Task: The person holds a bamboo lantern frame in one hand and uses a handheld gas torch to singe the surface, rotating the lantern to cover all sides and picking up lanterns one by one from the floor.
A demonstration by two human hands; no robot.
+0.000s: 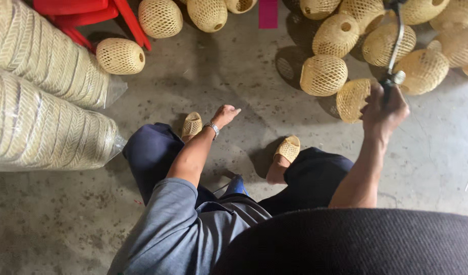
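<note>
My right hand (pixel 385 109) is raised at the right and closed around the lower end of a thin metal rod tool (pixel 395 48) that runs up to the frame's top edge. Just left of that hand lies a round woven bamboo basket (pixel 352 99) with its open mouth turned toward me. My left hand (pixel 225 115), a watch on its wrist, stretches forward above the concrete floor with fingers loosely apart and nothing in it. It hovers near my left sandal (pixel 191 125). My right sandal (pixel 288 148) rests further right.
Several round woven baskets are heaped at the top right (pixel 323 75), with more along the top (pixel 160 18) and one at the left (pixel 121 56). Stacked woven items in clear plastic (pixel 40 97) fill the left. Red plastic furniture (pixel 86 10) stands at the top left.
</note>
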